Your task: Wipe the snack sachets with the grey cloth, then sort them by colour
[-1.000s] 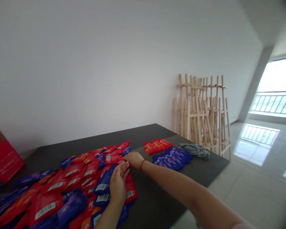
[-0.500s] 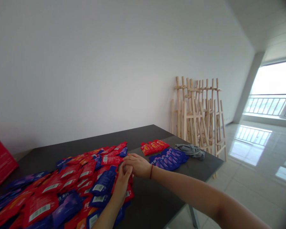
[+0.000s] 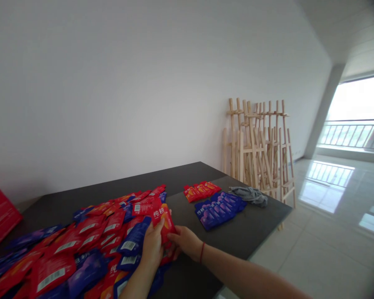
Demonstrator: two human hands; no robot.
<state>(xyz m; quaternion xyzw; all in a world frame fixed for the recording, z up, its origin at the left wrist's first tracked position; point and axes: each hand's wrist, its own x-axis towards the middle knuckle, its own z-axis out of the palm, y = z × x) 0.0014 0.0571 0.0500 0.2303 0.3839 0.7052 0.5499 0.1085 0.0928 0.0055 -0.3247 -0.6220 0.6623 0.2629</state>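
Note:
A red pouch with white lettering and an orange picture is held upright between my two hands, front toward me. My left hand grips its left edge, thumb on the front. Closed on the lower right edge is my right hand, with a red cord at the wrist. Left of the hands spreads a loose heap of red pouches and blue pouches, many showing barcodes. To the right lie an overlapping row of red pouches and, nearer me, a fanned row of blue pouches.
A crumpled grey cloth lies near the right edge of the dark table. A red box stands at far left. Wooden easels lean against the white wall behind the table.
My hands were pressed together with the right over the left. Now they are apart, a red pouch shows between them, and my right hand has moved down and nearer.

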